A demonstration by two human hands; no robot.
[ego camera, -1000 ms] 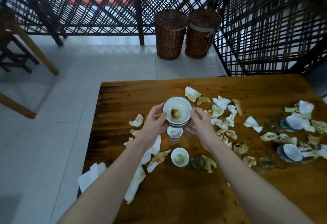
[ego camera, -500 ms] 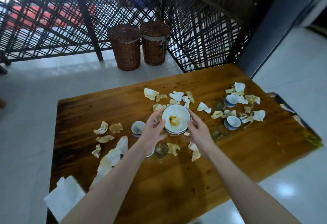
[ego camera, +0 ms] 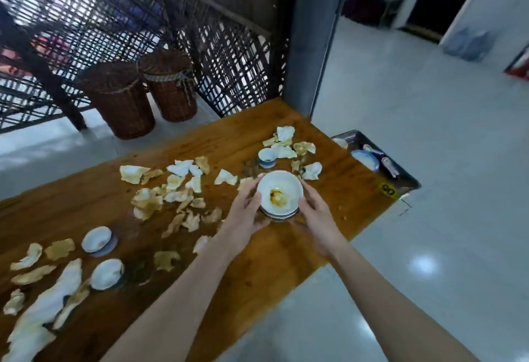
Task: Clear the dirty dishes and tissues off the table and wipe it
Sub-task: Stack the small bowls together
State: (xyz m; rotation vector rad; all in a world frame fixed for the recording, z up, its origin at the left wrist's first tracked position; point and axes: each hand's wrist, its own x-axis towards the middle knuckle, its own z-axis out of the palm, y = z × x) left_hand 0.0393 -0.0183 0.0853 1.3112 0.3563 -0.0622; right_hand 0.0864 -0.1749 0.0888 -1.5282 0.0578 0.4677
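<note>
Left hand [ego camera: 248,209] fingers curled against the near-left side of the stack of bowls [ego camera: 280,196]; right hand [ego camera: 314,212] fingers wrapped on the right side, thumb toward the rim; both hands closed on the stack, which sits between the palms, over the wooden table [ego camera: 272,258] toward its right end; whether it is clear of the surface I cannot tell.

Step in hand, as judged: carrying the stack to the metal tray [ego camera: 406,174] just past the table's right edge, where other dishes already lie. To do it well: keep the stack level, squeeze evenly from both sides so the lower bowls do not slip, support from under if possible; set down on a bare part of the tray, not onto the spoons there.

Stack: white shallow bowls, several nested, exact count unclear; top bowl smeared with orange-brown sauce at centre; glazed, likely slick.

Remaining, as judged: small cup [ego camera: 267,156] beyond the stack; two white bowls [ego camera: 96,239] near the left end; crumpled, stained tissues [ego camera: 174,190] scattered along the table; long white cloth [ego camera: 43,316] at far left; wiping not yet begun.
</note>
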